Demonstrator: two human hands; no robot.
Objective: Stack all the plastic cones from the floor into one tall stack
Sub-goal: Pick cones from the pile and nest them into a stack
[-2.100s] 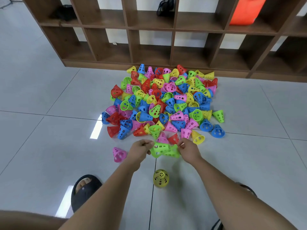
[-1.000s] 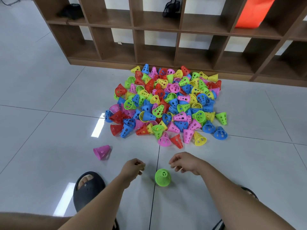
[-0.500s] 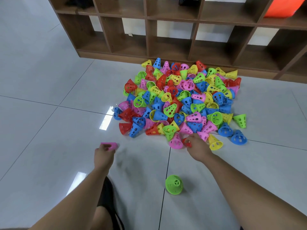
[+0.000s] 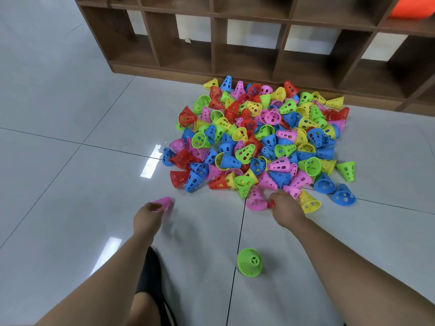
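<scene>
Your left grip (image 4: pixel 147 216) is curled round a pink cone (image 4: pixel 164 203), out to the left and well apart from the pile (image 4: pixel 259 142). Your right grip (image 4: pixel 286 208) is at the pile's near edge, fingers pinched on a red cone (image 4: pixel 271 204); only a sliver of it shows, so I cannot tell how securely you have it. The green stack (image 4: pixel 250 262) stands upright on the floor (image 4: pixel 70 184) between your forearms, narrow end up and apart from everything else; how many cones it holds I cannot tell. Lift the red cone straight up so you do not drag the rest of the pile with it. Then bring the two cones in one at a time, not together. Turn each so its wide mouth faces down, centre it over the green tip, lower it straight and press lightly until it seats. The cones look light and the tile glossy, so a sideways nudge would likely slide or tip the stack. Steady its base with your free grip while the other one places.
</scene>
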